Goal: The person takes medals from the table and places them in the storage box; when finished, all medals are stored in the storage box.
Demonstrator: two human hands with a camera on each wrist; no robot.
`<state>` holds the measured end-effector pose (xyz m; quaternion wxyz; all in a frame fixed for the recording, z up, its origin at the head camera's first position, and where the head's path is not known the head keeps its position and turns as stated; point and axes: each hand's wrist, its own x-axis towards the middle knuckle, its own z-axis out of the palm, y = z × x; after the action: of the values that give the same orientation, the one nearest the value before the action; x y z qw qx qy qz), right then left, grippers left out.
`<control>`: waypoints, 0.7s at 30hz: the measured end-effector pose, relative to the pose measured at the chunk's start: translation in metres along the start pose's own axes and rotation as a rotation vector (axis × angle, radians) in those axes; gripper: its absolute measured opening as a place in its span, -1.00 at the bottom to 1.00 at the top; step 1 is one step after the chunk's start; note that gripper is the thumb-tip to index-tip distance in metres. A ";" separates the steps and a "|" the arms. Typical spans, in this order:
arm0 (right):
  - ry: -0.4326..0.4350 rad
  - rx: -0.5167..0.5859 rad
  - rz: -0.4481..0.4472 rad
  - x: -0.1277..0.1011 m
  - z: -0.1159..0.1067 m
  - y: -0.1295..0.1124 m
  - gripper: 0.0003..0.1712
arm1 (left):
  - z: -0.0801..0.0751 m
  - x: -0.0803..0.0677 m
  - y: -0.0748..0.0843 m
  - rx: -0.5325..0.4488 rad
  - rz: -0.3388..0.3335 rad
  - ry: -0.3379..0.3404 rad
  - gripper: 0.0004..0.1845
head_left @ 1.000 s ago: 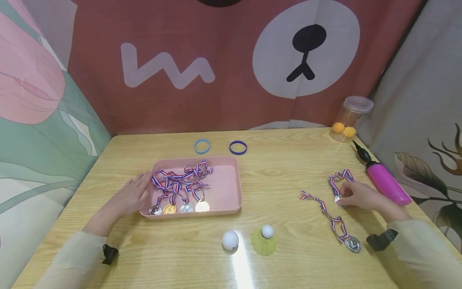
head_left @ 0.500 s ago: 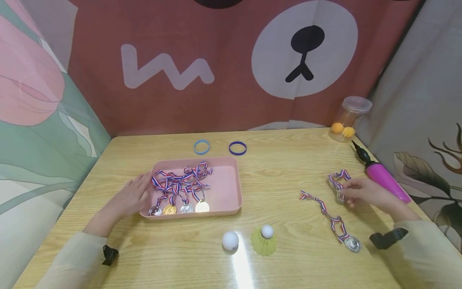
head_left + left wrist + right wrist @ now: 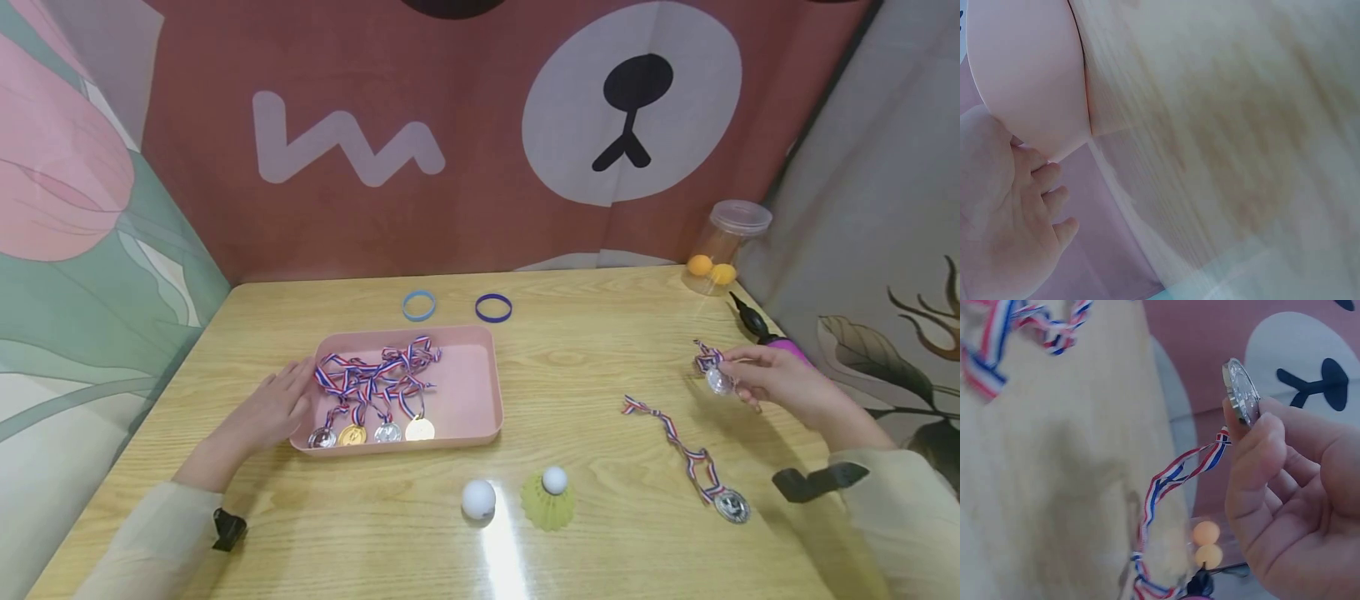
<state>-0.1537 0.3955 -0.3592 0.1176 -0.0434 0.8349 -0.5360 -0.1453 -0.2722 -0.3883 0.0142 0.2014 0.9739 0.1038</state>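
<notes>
My right hand [image 3: 780, 379] pinches a silver medal [image 3: 1242, 392] by its edge, raised over the right side of the table. Its red, white and blue ribbon [image 3: 1172, 472] hangs down below the disc in the right wrist view. A second silver medal [image 3: 732, 506] lies nearer the front right, its ribbon stretched out to the upper left. On the left, my left hand [image 3: 273, 406] rests with extended fingers against the left wall of a pink tray [image 3: 468, 387]. In the tray are tangled ribbons and several medals, among them a gold one [image 3: 352, 435].
A white ball [image 3: 478, 500] and a yellow shuttlecock [image 3: 549, 504] stand at the front middle. Light blue [image 3: 419, 306] and dark blue wristbands [image 3: 493, 308] lie behind the tray. At the back right are a clear jar [image 3: 726, 248] with orange balls and a pink hand pump [image 3: 789, 348].
My right hand has lifted the silver medal off the table, moving slightly up and to the right, and its ribbon now trails below. The left hand stays at the tray.
</notes>
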 end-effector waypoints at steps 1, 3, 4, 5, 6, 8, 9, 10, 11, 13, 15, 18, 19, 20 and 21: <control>0.012 -0.003 0.004 0.000 -0.001 -0.003 -0.87 | 0.000 0.000 0.000 0.001 0.000 0.000 -0.42; 0.037 -0.015 0.013 -0.002 -0.002 -0.011 -0.88 | 0.000 0.000 0.000 0.003 -0.002 0.000 -0.43; 0.051 -0.034 0.016 -0.002 -0.003 -0.015 -0.86 | 0.000 0.000 0.000 0.005 -0.002 -0.002 -0.42; 0.062 -0.061 0.019 -0.003 -0.005 -0.019 -0.83 | 0.000 0.000 -0.001 0.005 -0.003 -0.005 -0.42; 0.072 -0.086 0.025 -0.004 -0.006 -0.023 -0.79 | 0.001 0.001 -0.001 0.004 -0.002 -0.004 -0.42; 0.085 -0.146 0.036 -0.005 -0.009 -0.032 -0.68 | 0.000 0.000 -0.001 0.003 -0.004 -0.006 -0.42; 0.091 -0.187 0.043 -0.005 -0.010 -0.036 -0.63 | 0.000 0.000 0.000 0.003 -0.005 -0.008 -0.42; 0.101 -0.213 0.056 -0.005 -0.011 -0.040 -0.57 | 0.000 0.000 0.000 0.002 -0.004 -0.008 -0.42; 0.107 -0.237 0.069 -0.005 -0.012 -0.044 -0.52 | 0.000 0.000 0.000 0.002 -0.005 -0.007 -0.42; 0.121 -0.254 0.080 -0.003 -0.013 -0.051 -0.47 | -0.001 0.000 0.000 0.004 -0.003 -0.006 -0.42; 0.138 -0.245 0.068 -0.002 -0.015 -0.057 -0.49 | -0.001 0.000 0.000 0.008 -0.001 -0.007 -0.42; 0.163 -0.197 0.035 0.000 -0.016 -0.066 -0.58 | -0.001 0.000 0.000 0.010 0.002 -0.011 -0.42; 0.171 -0.189 0.026 0.001 -0.016 -0.069 -0.61 | -0.001 0.000 0.000 0.011 0.000 -0.014 -0.42; 0.170 -0.173 0.015 0.002 -0.016 -0.072 -0.64 | -0.001 0.000 0.000 0.010 -0.003 -0.016 -0.42; 0.180 -0.154 0.007 0.004 -0.016 -0.076 -0.68 | -0.001 0.000 0.000 0.008 -0.006 -0.018 -0.42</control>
<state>-0.1653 0.3767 -0.2852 0.0401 -0.0012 0.8809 -0.4717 -0.1450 -0.2722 -0.3871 0.0222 0.1997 0.9747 0.0980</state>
